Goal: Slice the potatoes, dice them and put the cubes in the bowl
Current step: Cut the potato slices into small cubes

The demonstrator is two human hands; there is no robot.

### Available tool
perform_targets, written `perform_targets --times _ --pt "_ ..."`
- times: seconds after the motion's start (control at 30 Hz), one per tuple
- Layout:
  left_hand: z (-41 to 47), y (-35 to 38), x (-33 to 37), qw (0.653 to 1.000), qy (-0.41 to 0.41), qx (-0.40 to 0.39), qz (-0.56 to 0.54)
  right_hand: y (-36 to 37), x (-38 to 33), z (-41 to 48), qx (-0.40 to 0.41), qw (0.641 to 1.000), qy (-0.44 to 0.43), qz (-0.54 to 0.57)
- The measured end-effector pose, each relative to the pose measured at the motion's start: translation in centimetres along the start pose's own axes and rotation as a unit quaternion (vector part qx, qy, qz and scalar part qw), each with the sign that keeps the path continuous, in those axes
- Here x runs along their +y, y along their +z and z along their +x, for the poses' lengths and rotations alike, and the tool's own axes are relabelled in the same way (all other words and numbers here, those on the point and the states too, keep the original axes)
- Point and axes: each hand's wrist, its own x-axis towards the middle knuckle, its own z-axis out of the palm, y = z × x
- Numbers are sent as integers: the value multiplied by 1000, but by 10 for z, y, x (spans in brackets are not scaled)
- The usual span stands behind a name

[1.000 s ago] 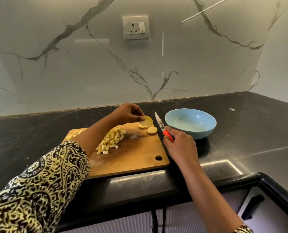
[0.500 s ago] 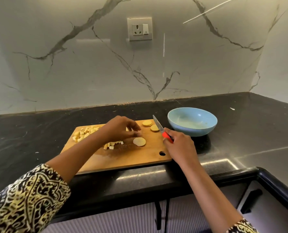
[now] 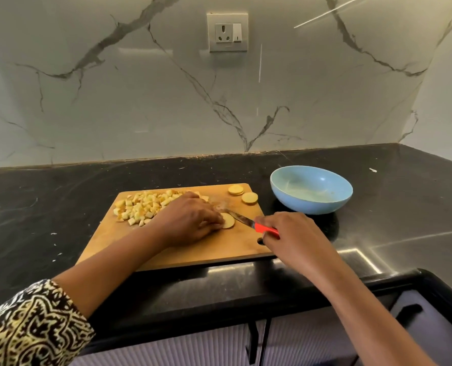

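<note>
- While the left hand bears down on a single potato slice, fingers curled over its left half, the right hand is closed round the red handle of a knife.
- Head view, knife: the blade runs from the right hand up and leftward to the left fingertips, with the tip at the slice's far edge. Whether the edge has bitten into the slice cannot be told.
- Potato slice: flat on the cutting board, between the two hands and closer to the left.
- Potato cubes: a loose heap on the board, beyond and to the left of the left hand. A few sit right behind its knuckles.
- Spare slices: two spots beyond the knife tip, near the board's far right corner and apart from both hands. The farther one looks like a small stack, the nearer one a single round.
- Bowl: light blue, upright on the dark surface, beyond the right hand and just off the board's right edge. Neither hand touches it.
- Board's hanging hole: partly covered by the right hand's fingers.
- Left forearm crosses the board's near edge. A patterned black-and-cream sleeve shows at the elbow end.
- Wall socket: on the veined marble wall, far beyond both hands.
</note>
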Motion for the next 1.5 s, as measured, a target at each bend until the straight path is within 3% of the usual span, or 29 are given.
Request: perform_targets --times 0.17,0.5,1.0,1.2,1.5 --pt "-4 -3 5 999 6 -22 -23 -9 -2 7 3 1000 -28 -12" --pt "-7 -4 0 990 15 -140 15 -19 -17 25 -57 991 -93 -72" --pt "-11 -5 3 989 -5 -146 -11 -79 -9 -12 -144 985 -25 -93" --pt "-18 -9 5 989 -8 -145 -7 -61 -12 -1 -36 998 -39 -41" --pt "-15 -10 7 990 -14 -142 7 -19 -13 20 -53 993 -84 -58"
